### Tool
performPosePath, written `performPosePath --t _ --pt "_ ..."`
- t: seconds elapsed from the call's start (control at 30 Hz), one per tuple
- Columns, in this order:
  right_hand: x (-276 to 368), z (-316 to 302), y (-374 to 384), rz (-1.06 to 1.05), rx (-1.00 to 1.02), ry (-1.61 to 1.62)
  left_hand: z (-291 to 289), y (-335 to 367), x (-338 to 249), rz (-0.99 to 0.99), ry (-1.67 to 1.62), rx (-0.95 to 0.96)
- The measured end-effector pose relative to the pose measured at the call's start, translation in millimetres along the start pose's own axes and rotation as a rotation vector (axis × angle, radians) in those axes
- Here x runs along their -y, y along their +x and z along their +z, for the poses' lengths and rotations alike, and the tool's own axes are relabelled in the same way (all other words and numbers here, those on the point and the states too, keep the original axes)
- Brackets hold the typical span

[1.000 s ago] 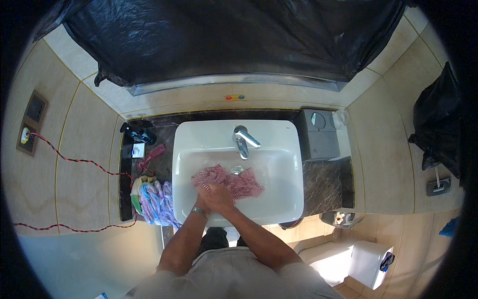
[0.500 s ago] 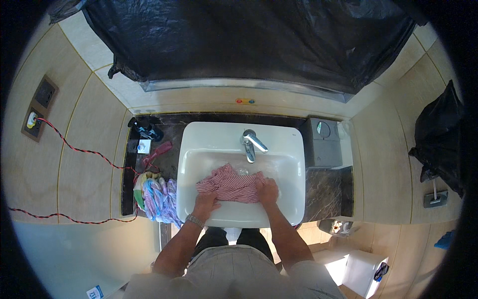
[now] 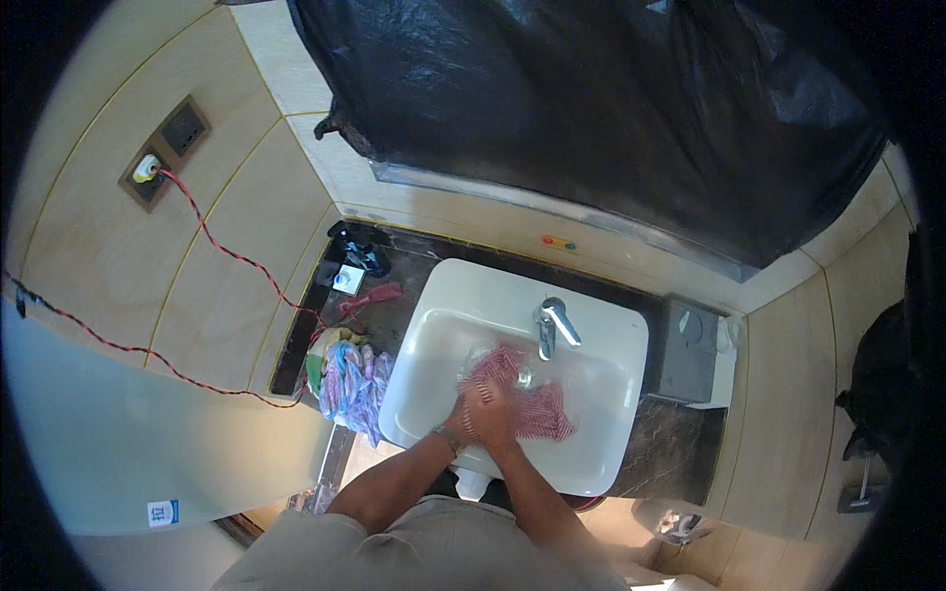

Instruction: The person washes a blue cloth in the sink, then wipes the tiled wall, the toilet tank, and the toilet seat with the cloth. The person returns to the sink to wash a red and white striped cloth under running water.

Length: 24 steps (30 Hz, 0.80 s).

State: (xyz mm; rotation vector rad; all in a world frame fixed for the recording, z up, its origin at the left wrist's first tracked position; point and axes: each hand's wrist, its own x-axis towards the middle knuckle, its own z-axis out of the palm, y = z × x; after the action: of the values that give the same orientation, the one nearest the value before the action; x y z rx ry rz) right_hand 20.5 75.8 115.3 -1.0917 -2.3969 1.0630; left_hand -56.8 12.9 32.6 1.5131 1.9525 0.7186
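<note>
A wet red-and-white striped cloth lies bunched in the white sink. My right hand is closed on its left part, and a strip of the cloth shows by the fingers. Pressed close beside it, my left hand has its fingers curled in against the cloth; they are partly hidden by the right hand. A metal-banded watch is on my left wrist. Beyond the cloth stands a chrome faucet, with the round drain partly uncovered below it.
Left of the sink, a blue-purple cloth pile, a dark pink brush-like object and a dark bottle sit on the counter. A grey box is at the right. Twisted red-black cord runs from the wall socket.
My hands have come together at the cloth's left part; the right hand moved over from its right end. The cloth is more bunched and spread rightward. The whole view has tilted.
</note>
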Motion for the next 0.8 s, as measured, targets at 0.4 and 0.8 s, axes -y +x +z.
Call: performPosePath --t 0.4,0.8 --pt "-103.8 -42.1 0.7 0.415 -0.161 1.111 -4.3 21.5 -72.6 -0.538 -1.062 -0.190" --pt "-67.3 -84.6 -34.3 0.001 -0.036 0.406 -11.4 17.1 -139.9 -0.661 -1.807 -0.248"
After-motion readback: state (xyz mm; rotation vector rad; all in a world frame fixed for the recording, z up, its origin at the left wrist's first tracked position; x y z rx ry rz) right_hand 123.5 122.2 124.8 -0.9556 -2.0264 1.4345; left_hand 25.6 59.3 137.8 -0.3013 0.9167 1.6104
